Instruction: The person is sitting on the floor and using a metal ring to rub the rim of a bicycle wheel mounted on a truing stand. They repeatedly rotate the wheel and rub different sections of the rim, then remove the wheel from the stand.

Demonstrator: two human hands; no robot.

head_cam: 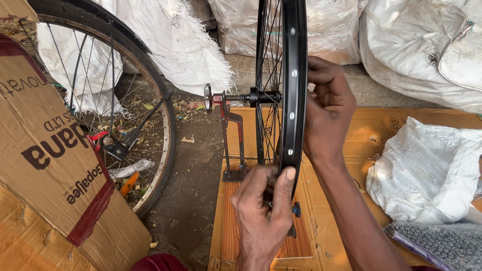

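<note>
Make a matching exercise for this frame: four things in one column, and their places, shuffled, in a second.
Things:
1. black rim
2. cardboard box
3. white sack
4. bicycle wheel

Places:
A. far left, printed side up
B. upright in the stand, gripped by left hand and right hand
C. right, on flattened cardboard
D. standing on the dirt, behind the box

Pairs: 1-B, 2-A, 3-C, 4-D
</note>
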